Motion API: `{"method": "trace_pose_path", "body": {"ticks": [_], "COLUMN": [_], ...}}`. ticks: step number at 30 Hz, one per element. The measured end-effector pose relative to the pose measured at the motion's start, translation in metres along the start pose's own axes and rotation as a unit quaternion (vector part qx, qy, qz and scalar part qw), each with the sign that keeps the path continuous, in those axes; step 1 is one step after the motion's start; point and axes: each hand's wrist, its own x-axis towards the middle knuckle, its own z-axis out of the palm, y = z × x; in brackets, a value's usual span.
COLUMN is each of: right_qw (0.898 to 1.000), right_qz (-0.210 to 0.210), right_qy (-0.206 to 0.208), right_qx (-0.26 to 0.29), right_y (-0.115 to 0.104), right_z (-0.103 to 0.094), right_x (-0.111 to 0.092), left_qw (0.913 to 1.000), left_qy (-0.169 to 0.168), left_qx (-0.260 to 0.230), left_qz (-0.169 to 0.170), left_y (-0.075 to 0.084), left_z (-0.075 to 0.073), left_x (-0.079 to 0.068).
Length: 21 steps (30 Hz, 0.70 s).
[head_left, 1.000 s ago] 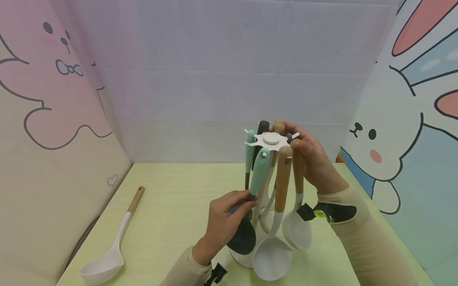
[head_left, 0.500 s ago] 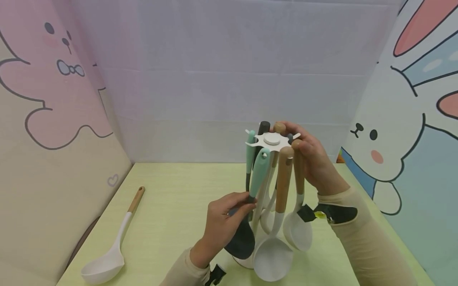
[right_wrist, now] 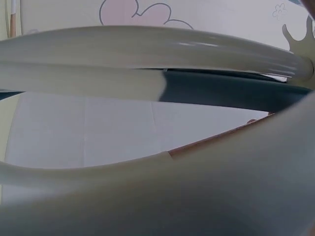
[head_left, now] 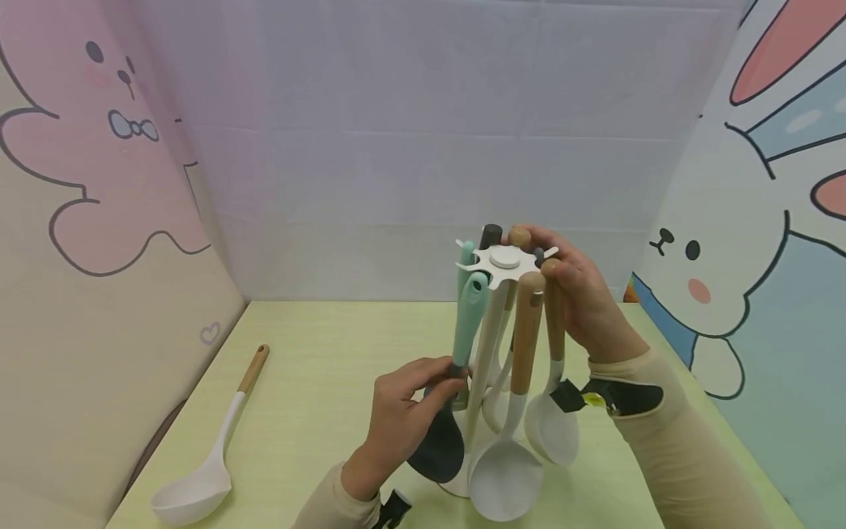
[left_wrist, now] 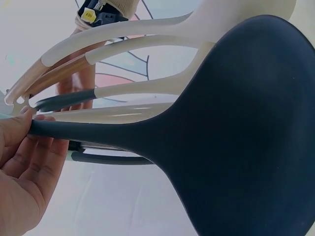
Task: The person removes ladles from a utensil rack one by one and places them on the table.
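Observation:
My left hand (head_left: pixel 399 415) pinches the neck of a dark-headed cooking spoon (head_left: pixel 438 447) between thumb and fingers. Its mint-green handle (head_left: pixel 469 319) stands upright at the left of a white utensil rack (head_left: pixel 505 258), the tip right by the hooks. Close up in the left wrist view, the spoon's broad dark head (left_wrist: pixel 251 108) fills the right side. My right hand (head_left: pixel 584 305) grips the rack's top right side, its thumb against the wooden handle of a white ladle (head_left: pixel 551 433) and its fingers reaching behind. In the right wrist view handles hide that hand.
Another white ladle (head_left: pixel 505 481) hangs at the rack's front, with several more utensils behind. Far left on the table (head_left: pixel 317 411) lies a white ladle (head_left: pixel 194 492) with a wooden handle. Printed cloth walls enclose the back and sides.
My left hand has shifted left and slightly down, taking the dark spoon along. Its handle leans away from the front ladle now. The right hand stays at the rack.

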Motion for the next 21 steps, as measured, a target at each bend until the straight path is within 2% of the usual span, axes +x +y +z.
{"method": "trace_pose_path", "body": {"ticks": [12, 21], "right_qw": [1.0, 1.0], "right_qz": [-0.008, -0.011], "right_qy": [0.015, 0.015], "right_qx": [0.003, 0.003], "right_y": [-0.002, -0.002], "right_z": [0.002, 0.002], "right_x": [-0.002, -0.003], "left_qw": [0.9997, 0.9977], "left_qy": [0.02, 0.031], "left_qx": [0.012, 0.057], "left_qz": [0.0, -0.018], "left_y": [-0.001, -0.004], "left_z": [-0.013, -0.028], "left_x": [-0.001, -0.002]}}
